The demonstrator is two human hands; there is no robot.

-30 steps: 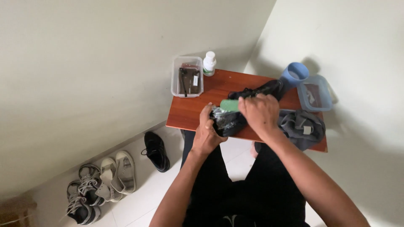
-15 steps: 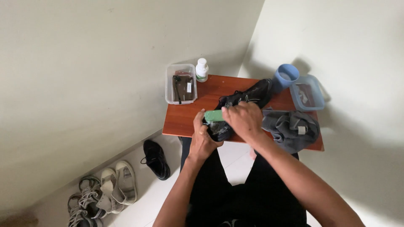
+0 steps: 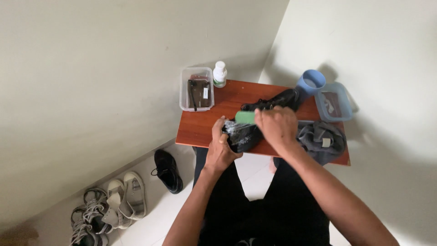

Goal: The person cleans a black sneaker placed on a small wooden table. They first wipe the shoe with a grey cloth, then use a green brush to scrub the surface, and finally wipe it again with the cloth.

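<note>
My left hand grips a black shoe held over the front edge of a small red-brown table. My right hand is closed on a green brush pressed against the top of that shoe. A second black shoe lies on the table just behind my hands. A grey cloth is bunched on the table to the right of my right hand.
At the table's back stand a clear box of dark items, a white bottle, a blue cup and a blue-rimmed container. On the floor lie one black shoe and light sneakers along the wall.
The view has shifted slightly, so the table sits lower in frame. Both hands keep their hold; the right hand with the brush has moved a little along the shoe.
</note>
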